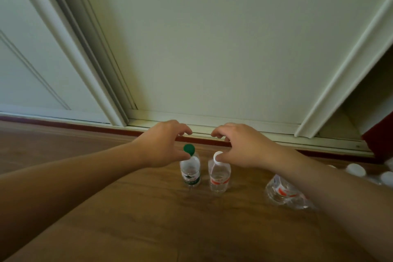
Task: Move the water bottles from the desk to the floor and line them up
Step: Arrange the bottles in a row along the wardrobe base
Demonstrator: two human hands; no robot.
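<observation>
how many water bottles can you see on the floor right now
3 for certain: a green-capped bottle under the left hand, a white-capped bottle beside it under the right hand, a third behind the right forearm. White caps at the right edge may be more.

Two upright bottles [190,169] [219,173] side by side on floor [148,208], before wardrobe [212,49].

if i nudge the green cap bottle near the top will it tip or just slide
The green cap bottle would probably tip: it stands tall and narrow on the wooden floor. It looks nearly empty, so likely light and quick to topple. Once down, its round body may roll.
</observation>
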